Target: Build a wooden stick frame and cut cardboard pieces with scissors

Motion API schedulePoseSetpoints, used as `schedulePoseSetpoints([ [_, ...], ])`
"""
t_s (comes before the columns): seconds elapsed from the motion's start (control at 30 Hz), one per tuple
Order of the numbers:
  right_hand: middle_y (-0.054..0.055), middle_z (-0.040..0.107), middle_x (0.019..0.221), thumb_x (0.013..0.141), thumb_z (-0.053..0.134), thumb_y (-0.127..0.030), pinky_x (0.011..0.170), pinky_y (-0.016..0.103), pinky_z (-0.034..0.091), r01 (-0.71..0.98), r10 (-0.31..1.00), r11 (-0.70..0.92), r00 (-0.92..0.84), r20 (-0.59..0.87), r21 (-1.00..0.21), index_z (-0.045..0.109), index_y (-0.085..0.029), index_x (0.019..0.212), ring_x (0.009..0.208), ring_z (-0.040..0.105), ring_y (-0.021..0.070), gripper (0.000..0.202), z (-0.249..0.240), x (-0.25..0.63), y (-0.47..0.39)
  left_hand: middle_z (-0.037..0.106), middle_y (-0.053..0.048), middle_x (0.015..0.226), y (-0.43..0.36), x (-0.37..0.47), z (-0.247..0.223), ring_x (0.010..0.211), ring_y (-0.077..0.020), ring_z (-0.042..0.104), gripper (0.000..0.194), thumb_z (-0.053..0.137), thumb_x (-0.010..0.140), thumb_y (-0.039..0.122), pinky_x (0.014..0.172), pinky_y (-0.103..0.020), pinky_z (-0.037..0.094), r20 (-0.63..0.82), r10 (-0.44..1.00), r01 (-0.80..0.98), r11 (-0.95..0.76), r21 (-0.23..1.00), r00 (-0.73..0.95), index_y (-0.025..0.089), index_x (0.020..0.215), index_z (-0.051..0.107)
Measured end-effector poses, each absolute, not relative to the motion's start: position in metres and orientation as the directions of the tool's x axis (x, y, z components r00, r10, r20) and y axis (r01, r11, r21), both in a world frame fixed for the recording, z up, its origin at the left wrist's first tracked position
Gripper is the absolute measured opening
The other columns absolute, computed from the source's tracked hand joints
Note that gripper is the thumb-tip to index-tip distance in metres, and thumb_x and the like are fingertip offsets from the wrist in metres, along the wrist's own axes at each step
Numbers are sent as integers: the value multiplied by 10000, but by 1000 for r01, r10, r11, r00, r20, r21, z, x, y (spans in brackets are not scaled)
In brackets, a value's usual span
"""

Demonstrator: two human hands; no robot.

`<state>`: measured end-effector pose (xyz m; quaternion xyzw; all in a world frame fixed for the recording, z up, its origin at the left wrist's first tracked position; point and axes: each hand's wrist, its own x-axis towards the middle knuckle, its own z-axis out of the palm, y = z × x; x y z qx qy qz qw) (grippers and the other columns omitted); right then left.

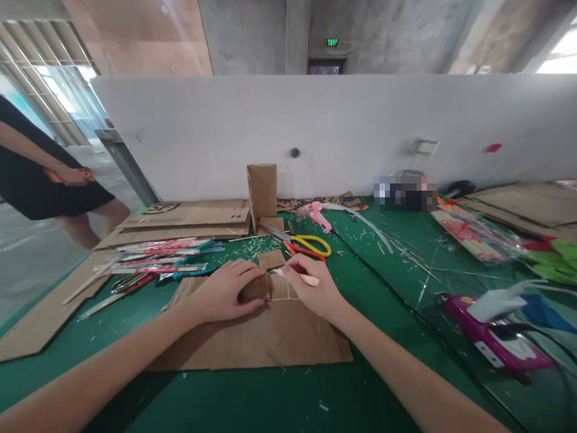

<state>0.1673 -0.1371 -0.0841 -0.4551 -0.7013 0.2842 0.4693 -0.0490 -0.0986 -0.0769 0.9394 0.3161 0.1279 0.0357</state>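
A brown cardboard sheet [252, 337] lies flat before me on the green table, with pale lines drawn on its upper part. My left hand [228, 291] grips a small cardboard piece [255, 290] between thumb and fingers, pressing it onto the sheet. Beside it, my right hand [315, 288] pinches a whitish pen [310, 279], its tip near the drawn lines and the small piece. Just beyond my hands lies another small cardboard piece [271, 259]. Behind that are scissors [311, 245] with yellow and red handles, their blades pointing left.
A pink glue gun [317, 215] lies further back, its black cord running right. Wrapped sticks [157, 255] and stacked cardboard [189, 216] are on the left. An upright cardboard piece [264, 192] stands behind. A purple power strip [500, 337] sits right. A person [40, 162] stands at left.
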Motion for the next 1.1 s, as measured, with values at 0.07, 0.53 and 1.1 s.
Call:
schedulePoseSetpoints([
  [0.07,-37,502,596,871,458,-344,514,216,349,334,927,373,-153,341,-865,534,-196,764,537,459,96,198,-85,163,-143,558,-74,1174,-98,-55,-74,1071,-250,502,487,528,772,432,920,-401,382,204,575,556,-818,145,793,234,1215,488],
  [0.53,-37,518,607,851,489,-403,485,216,336,452,971,238,-81,226,-860,523,-206,776,531,456,104,213,-97,180,-135,567,-79,1140,-96,-60,-79,1043,-248,508,458,462,810,502,896,-388,381,178,670,674,-737,46,721,214,1161,520],
  [1.1,48,657,914,886,468,-366,606,263,373,899,923,300,-189,334,-320,622,-248,962,818,597,197,208,-80,212,-100,541,-76,1201,-94,-55,-74,1094,-258,482,501,479,810,514,910,-411,373,162,646,644,-762,74,746,231,1223,486],
])
